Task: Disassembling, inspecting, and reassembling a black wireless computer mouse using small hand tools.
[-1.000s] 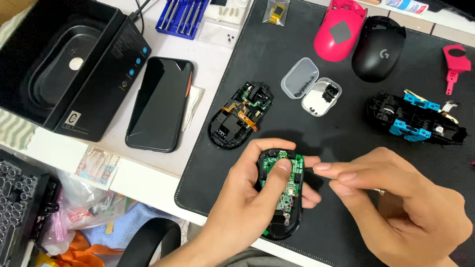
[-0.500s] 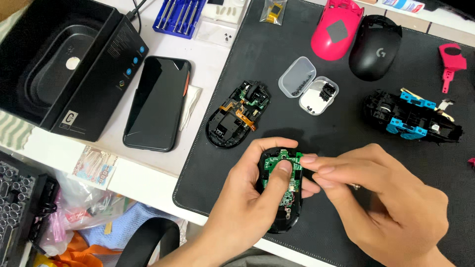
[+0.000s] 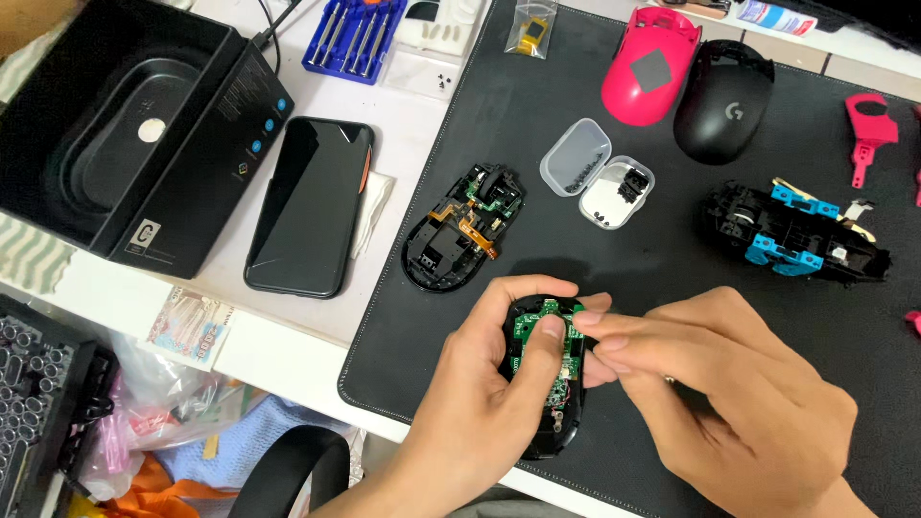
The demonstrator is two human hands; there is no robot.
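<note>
Lower centre of frame, over the black desk mat (image 3: 537, 115): the opened mouse base (image 3: 543, 379) sits in the left hand (image 3: 489, 422), fingers wrapped round its left side and thumb pressed flat on the green circuit board (image 3: 537, 331). The right hand (image 3: 729, 393) comes in from the right, thumb and forefinger pinched together at the board's upper right edge; whether they hold a small part cannot be told.

Progress, judged from the layout: teardown is well along. The top shell is off this unit, board exposed and seated in the black base. A second stripped base with orange flex cable (image 3: 463, 228) lies just above the hands. A clear hinged case with tiny screws (image 3: 595, 173) stands open at centre. Pink mouse shell (image 3: 652, 65) and an intact black mouse (image 3: 723, 100) rest at upper right; a black frame with blue parts (image 3: 791, 235) at right. Nothing looks closed up yet.

The held unit: glossy black oval tub, green board filling the upper half, a red wire near the lower part.

Upper left: screwdriver set (image 3: 353, 36), black box (image 3: 125, 125), phone (image 3: 309, 205).
</note>
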